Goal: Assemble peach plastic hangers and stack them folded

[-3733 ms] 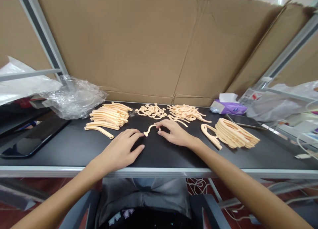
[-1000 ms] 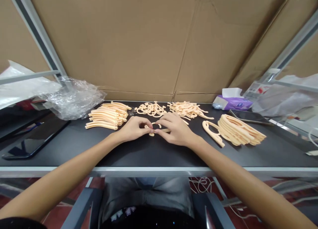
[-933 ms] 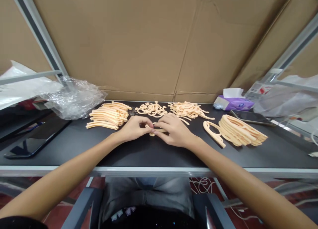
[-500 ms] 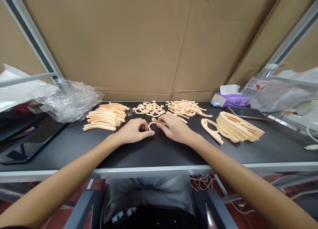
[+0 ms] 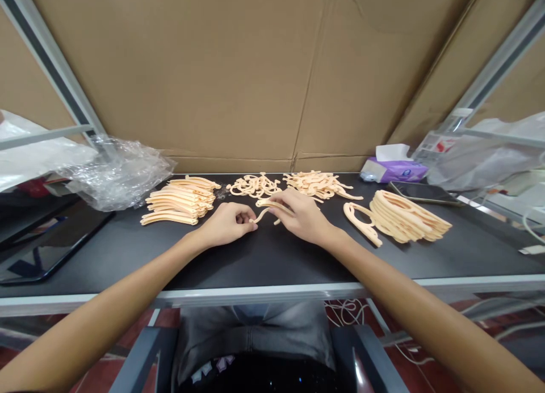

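Note:
My left hand [image 5: 227,224] is closed, its thumb and forefinger pinching one end of a thin, wavy cream plastic strip [image 5: 260,214]. My right hand [image 5: 303,216] grips a flat, round-ended cream hanger piece [image 5: 264,203], its fingers covering much of it. The strip runs in beneath this piece, and whether the two are joined is hidden. A small cream tip shows below the right fingers. Beyond the hands lie a heap of hook-shaped pieces [image 5: 254,185] and a heap of slim curved strips [image 5: 317,184]. Stacked hanger arms [image 5: 181,201] are to the left.
On the right, a loose ring-centred folded hanger [image 5: 363,225] lies beside a stack of similar ones [image 5: 409,217]. Behind them are a purple tissue pack [image 5: 395,170] and a tablet [image 5: 426,192]. Crumpled clear plastic [image 5: 123,171] and a dark-screened device [image 5: 55,239] sit left.
The curved piece between my hands has turned from a C-shaped arc to a wavy line. The flat piece in my right hand now shows more of its length.

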Available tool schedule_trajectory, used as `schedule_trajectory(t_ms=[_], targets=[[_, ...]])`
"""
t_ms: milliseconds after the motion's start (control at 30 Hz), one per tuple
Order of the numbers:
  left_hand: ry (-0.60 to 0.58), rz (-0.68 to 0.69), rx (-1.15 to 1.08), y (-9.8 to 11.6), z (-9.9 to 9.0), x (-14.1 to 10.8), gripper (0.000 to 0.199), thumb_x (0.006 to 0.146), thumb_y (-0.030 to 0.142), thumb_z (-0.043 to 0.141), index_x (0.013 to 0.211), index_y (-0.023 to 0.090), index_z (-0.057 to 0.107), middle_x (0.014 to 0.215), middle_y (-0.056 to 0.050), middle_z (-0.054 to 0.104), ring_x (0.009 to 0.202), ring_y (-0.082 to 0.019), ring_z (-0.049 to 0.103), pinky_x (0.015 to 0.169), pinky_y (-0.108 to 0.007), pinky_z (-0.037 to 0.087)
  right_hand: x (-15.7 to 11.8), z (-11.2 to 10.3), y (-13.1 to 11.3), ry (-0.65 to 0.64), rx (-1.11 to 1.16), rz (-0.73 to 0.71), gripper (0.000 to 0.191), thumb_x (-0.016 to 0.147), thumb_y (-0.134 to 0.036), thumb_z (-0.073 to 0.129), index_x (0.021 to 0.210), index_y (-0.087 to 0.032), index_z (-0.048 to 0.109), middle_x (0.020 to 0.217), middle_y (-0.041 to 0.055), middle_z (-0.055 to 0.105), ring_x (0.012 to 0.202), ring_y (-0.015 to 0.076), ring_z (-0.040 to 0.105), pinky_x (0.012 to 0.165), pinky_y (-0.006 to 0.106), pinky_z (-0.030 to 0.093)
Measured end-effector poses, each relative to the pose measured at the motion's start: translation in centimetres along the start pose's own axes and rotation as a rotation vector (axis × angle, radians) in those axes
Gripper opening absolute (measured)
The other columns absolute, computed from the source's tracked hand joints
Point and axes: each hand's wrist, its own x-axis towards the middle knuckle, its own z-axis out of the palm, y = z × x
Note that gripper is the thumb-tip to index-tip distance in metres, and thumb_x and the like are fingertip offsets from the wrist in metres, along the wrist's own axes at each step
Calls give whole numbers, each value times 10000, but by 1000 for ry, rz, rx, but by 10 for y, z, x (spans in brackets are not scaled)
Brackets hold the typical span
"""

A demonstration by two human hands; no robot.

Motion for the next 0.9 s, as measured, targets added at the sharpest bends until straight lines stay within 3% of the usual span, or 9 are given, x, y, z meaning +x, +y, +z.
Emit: schedule_trajectory(t_ms=[100,167,267,433,700,900], targets=[[92,-79,-111,-4,0,3,232,749,392,696,792,165,713,681,-13,678,618,-149,588,587,-250,430,2,-3,-3,174,-8,13,96,958,-248,555,1024,-217,617,955,82,689,887,226,627,815,375,495],[157,-123,-219,-4,-2,5,230,720,380,716,773,157,694,661,-13,668,611,-150,596,605,-261,451,3,-3,-3,220,-2,45,96,955,-256,550,1015,-222,618,937,80,685,882,235,621,826,393,494],[206,-144,-401,0,-6,6,235,699,361,737,755,147,656,686,-15,669,616,-139,609,651,-275,484,3,-2,-2,137,30,66,96,945,-269,567,1006,-223,625,947,78,691,882,232,627,829,387,494],[176,-117,-570,10,-7,5,297,685,379,780,774,138,630,718,-13,668,648,-138,637,664,-272,485,0,5,0,-94,118,63,80,942,-264,597,964,-204,646,925,53,703,841,182,636,791,314,486],[120,-125,-639,10,-3,4,369,696,442,804,828,136,646,763,-47,710,716,-182,695,665,-282,484,2,4,-3,-163,194,133,154,949,-282,591,970,-206,723,936,43,745,813,157,654,751,276,481],[131,-97,-641,8,-3,5,351,699,445,810,824,136,702,791,-52,718,727,-168,675,682,-285,495,2,2,-2,-190,241,241,185,922,-317,622,948,-228,782,815,7,757,639,132,610,619,255,445]])
